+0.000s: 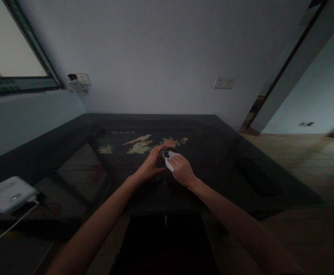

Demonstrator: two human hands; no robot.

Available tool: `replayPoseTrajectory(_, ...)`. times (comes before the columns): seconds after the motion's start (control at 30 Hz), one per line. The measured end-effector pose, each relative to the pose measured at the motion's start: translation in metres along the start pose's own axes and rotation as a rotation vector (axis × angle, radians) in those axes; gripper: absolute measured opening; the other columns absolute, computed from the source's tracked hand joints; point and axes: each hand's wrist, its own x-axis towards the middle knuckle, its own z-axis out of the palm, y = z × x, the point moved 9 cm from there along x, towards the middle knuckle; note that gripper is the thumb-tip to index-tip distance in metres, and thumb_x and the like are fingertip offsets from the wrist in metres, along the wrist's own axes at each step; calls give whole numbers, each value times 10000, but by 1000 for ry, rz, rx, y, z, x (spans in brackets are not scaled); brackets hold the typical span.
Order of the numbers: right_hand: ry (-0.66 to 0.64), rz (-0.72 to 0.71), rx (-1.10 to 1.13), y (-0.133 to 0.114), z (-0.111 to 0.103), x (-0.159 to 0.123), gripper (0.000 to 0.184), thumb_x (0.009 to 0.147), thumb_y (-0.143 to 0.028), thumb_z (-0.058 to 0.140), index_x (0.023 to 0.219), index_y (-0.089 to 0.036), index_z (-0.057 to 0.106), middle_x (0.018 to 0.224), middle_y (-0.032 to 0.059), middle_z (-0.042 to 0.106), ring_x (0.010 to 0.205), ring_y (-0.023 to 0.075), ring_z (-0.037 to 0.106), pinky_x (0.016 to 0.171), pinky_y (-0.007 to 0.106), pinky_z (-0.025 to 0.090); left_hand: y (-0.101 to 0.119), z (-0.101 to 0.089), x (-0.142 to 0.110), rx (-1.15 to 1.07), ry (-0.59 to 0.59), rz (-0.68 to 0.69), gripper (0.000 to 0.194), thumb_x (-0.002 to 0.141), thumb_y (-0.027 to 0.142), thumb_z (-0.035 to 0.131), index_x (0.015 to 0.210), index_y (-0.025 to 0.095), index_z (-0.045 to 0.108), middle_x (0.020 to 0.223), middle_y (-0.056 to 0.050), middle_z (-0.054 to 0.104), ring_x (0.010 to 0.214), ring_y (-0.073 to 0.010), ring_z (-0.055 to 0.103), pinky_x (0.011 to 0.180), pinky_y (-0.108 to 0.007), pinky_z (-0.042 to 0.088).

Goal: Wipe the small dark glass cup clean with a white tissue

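Observation:
Over the middle of the dark glass-topped table [201, 183], my left hand [151, 162] curls round a small dark, shiny object [163, 156]. Its kind is hard to make out in the dim light, and fingers cover part of it. My right hand [182, 170] pinches a white tissue or cloth [169, 164] and presses it against the right side of that object. Both hands are close together, thumbs toward me. Just beyond them, a printed bird-and-flower picture [140, 146] shows on the tabletop.
A white box-shaped device [8, 193] with a cable stands at the table's left edge. To the right lies a dark flat slab, perhaps a phone [257, 176]. Wall sockets [224, 83] are on the back wall, and a window [15, 46] is at upper left.

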Motion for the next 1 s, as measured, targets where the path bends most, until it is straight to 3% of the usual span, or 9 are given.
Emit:
replayPoseTrajectory(0.1,13,52,-2,4,-2,0,208,893,-198,494,998,-106,648,926,145,680,890,238,602,854,396,456,0,8,0,10,19,5,887,668,117,678,1422,245,229,1408,-152,355,1247,-277,448,917,-399,504)
replayPoseTrajectory(0.27,64,90,12,0,-6,-2,208,887,-283,531,931,-115,646,895,133,681,862,238,609,805,377,463,13,16,1,101,128,77,878,675,86,640,1427,208,204,1387,-159,387,1288,-277,399,1064,-472,358)
replayPoseTrajectory(0.53,116,46,64,-6,-11,-1,224,891,-305,530,927,-120,650,879,132,685,847,240,620,785,374,479,23,3,-1,139,200,90,764,680,117,650,1360,216,316,1330,-137,460,1234,-263,462,1033,-439,393)
replayPoseTrajectory(0.77,29,-142,79,-11,-4,1,176,881,-227,534,974,-131,650,939,113,691,976,233,612,981,411,420,15,-7,-1,218,159,74,807,654,193,749,1348,220,339,1330,-130,474,1248,-272,463,1051,-431,391)
replayPoseTrajectory(0.9,12,-74,127,-11,2,2,233,871,-118,478,1047,-115,630,1016,128,673,1055,237,582,1047,425,370,15,-10,-2,285,135,104,748,722,132,661,1375,234,311,1368,-120,436,1295,-243,417,1078,-409,369)
replayPoseTrajectory(1.0,-31,-3,298,-10,10,1,311,815,-134,537,1118,-89,589,1104,164,634,1107,270,543,1030,454,378,14,-9,-4,331,72,106,740,750,119,614,1398,250,283,1413,-115,383,1320,-240,390,1071,-395,381)
